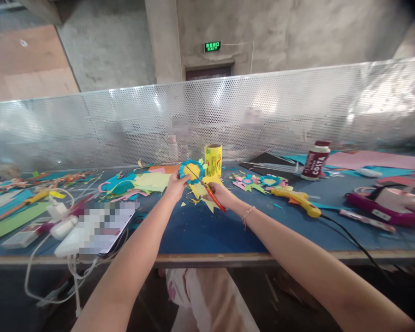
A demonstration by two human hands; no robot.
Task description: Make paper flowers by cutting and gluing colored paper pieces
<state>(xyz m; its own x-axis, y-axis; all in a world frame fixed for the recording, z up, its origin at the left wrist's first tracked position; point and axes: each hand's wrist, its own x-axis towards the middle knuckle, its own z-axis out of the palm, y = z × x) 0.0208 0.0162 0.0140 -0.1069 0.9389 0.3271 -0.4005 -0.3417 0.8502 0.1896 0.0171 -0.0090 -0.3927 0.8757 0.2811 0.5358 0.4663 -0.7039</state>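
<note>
My left hand (177, 183) pinches the left edge of a paper flower (192, 171) with a yellow middle and a blue frilled rim, held up over the table. My right hand (220, 194) is closed around the red-orange handles of a pair of scissors (212, 197). The blades point up and left and cross in front of the flower; whether they are cutting paper I cannot tell. Yellow paper scraps (202, 193) lie below the hands. Just behind stands a yellow tape roll or tube (213, 159), upright.
Right of my hands lie finished-looking paper flowers (270, 180), a yellow glue gun (299, 201) with a black cord, a Costa bottle (316, 160) and a purple basket-like item (383, 208). Coloured paper (152, 181), a phone (115, 226) and white cables are at left. A perforated metal screen (193, 120) borders the back.
</note>
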